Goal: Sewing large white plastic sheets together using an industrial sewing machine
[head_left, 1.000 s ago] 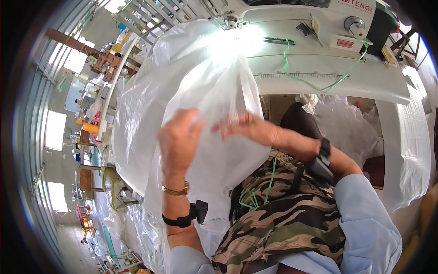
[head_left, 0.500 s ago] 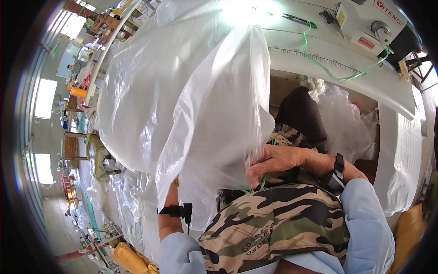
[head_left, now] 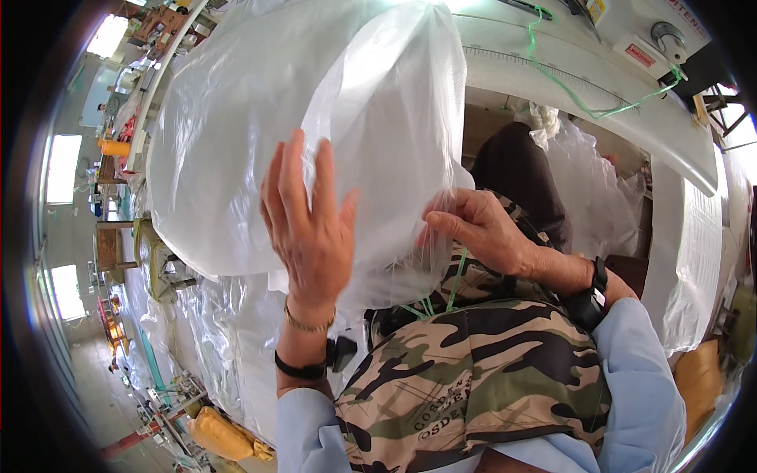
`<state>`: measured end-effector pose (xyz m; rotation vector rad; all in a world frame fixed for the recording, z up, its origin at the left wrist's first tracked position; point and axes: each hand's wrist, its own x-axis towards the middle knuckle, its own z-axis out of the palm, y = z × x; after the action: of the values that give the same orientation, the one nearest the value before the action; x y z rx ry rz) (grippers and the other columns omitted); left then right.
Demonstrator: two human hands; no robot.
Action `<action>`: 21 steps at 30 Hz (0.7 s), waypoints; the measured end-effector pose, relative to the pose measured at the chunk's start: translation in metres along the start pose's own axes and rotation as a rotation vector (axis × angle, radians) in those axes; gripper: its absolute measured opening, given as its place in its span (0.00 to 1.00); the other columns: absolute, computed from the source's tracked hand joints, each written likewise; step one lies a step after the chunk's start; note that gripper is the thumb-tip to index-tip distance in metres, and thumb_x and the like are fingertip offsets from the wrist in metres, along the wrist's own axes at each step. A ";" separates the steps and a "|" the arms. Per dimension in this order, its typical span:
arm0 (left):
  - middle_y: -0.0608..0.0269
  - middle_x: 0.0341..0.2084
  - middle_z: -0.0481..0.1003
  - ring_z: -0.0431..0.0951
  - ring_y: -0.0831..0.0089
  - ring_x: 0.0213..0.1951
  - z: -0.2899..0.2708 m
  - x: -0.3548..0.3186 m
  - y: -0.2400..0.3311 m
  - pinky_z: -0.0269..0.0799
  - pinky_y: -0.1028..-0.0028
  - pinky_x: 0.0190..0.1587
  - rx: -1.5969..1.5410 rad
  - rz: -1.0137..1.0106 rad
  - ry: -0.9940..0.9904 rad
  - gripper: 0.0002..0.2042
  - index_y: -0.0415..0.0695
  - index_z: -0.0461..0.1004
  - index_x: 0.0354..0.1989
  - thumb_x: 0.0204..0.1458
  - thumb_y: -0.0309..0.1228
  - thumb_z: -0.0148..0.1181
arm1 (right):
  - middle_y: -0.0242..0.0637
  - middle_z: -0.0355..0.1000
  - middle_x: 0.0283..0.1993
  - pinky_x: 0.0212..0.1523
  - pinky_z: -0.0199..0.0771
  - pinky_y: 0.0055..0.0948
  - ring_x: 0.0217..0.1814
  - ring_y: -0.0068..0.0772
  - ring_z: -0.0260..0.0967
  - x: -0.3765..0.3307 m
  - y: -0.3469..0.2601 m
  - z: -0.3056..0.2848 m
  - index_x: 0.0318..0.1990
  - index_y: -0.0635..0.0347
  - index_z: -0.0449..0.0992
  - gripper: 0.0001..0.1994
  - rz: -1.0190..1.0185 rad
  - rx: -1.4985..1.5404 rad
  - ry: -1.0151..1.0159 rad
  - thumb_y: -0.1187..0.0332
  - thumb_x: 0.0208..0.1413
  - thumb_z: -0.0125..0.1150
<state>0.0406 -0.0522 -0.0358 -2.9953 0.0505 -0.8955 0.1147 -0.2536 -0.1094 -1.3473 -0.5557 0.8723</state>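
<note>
A large sheet of clear plastic film with a woven white strip along one fold hangs from the sewing table down over my lap. My left hand is raised above the film, fingers stretched out and apart, holding nothing. On the right, my right hand pinches the film's right edge between thumb and fingers. Thin green strings show below that hand against my camouflage apron. The film's upper end lies at the bright lamp spot, where its detail is washed out.
A white sewing machine stands at the upper right. Green thread trails over the table, near a printed ruler scale. Dark tweezers lie at the top edge. Bundled plastic sits under the table; more film lies at left.
My left hand has come out from beneath the film and now shows over it, fingers spread. My right hand has moved up slightly along the edge. The view has shifted a little.
</note>
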 end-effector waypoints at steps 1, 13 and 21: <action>0.52 0.52 0.72 0.74 0.56 0.50 0.005 0.007 -0.005 0.71 0.62 0.52 0.188 -0.042 0.053 0.18 0.38 0.74 0.50 0.49 0.22 0.63 | 0.32 0.77 0.29 0.31 0.68 0.22 0.29 0.15 0.67 -0.002 -0.003 0.000 0.39 0.66 0.76 0.13 -0.012 -0.042 0.045 0.63 0.64 0.55; 0.67 0.30 0.77 0.71 0.84 0.30 -0.025 0.017 -0.079 0.68 0.81 0.35 -0.622 -0.445 0.020 0.04 0.36 0.76 0.37 0.58 0.25 0.58 | 0.35 0.75 0.24 0.29 0.72 0.23 0.26 0.19 0.72 -0.020 -0.040 0.006 0.34 0.67 0.73 0.09 -0.201 -0.204 0.069 0.69 0.62 0.57; 0.77 0.24 0.69 0.66 0.89 0.25 -0.076 0.051 -0.034 0.64 0.85 0.27 -1.105 -0.467 -0.712 0.03 0.38 0.72 0.38 0.59 0.24 0.58 | 0.28 0.74 0.25 0.28 0.70 0.21 0.27 0.14 0.69 -0.018 -0.052 0.012 0.33 0.64 0.74 0.09 -0.282 -0.115 -0.021 0.68 0.61 0.60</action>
<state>0.0425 -0.0205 0.0563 -4.2389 -0.2556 0.5128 0.1065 -0.2609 -0.0539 -1.3244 -0.8012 0.6324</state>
